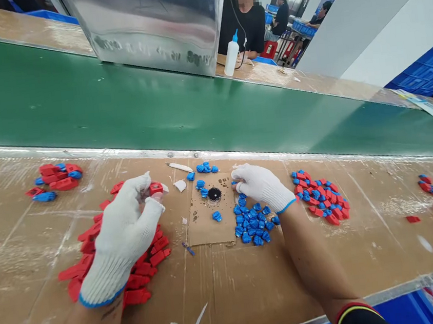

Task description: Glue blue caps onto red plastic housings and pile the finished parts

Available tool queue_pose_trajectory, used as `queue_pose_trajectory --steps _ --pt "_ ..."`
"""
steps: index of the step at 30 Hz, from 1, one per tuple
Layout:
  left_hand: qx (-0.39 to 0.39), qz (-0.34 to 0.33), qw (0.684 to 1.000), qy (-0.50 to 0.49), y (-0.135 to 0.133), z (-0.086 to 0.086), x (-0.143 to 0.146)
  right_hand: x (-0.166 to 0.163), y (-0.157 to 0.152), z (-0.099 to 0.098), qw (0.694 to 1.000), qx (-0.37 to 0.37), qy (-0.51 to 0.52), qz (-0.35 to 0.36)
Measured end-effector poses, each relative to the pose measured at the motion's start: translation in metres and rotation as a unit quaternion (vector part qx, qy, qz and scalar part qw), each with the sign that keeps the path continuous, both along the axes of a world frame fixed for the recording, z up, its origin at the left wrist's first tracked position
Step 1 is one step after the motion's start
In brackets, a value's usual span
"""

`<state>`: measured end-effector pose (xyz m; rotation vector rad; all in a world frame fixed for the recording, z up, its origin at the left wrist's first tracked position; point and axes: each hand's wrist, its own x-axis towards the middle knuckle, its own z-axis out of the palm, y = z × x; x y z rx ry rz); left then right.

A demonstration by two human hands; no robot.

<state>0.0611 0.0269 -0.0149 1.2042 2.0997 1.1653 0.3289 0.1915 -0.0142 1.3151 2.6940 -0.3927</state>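
Note:
My left hand (125, 233), in a white knitted glove, pinches a red plastic piece (156, 188) between thumb and fingers. Beneath that hand spreads a heap of red plastic pieces (138, 281), partly hidden by it. My right hand (260, 186), gloved the same way, has its fingers closed at a small blue plastic piece (235, 185), mostly covered by the fingertips. Just below it lies a pile of blue plastic pieces (252, 222). Between the hands, a small round container of dark liquid (215, 194) sits on a stained cardboard sheet (212, 232), with a few loose blue pieces around it.
Red pieces joined with blue ones form a pile (323, 197) at right and a smaller group (57, 177) at left. A white pen-like knife (179, 167) lies near a green conveyor belt (157, 116). Beyond are a metal housing (156, 29), a squeeze bottle (231, 54) and a seated person.

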Motion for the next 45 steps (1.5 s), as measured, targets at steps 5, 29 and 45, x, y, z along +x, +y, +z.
queue_pose_trajectory --steps 5,29,45 --pt "0.015 -0.015 1.000 0.010 -0.001 -0.006 -0.002 -0.005 -0.004 -0.002 1.000 0.004 0.017 0.002" --pt "0.088 -0.066 0.992 -0.069 0.001 -0.006 0.021 -0.022 -0.042 0.047 0.910 0.090 0.348 0.207" --pt "0.085 -0.129 0.986 -0.065 0.000 -0.010 0.021 -0.021 -0.032 0.012 0.970 0.063 0.168 0.166"
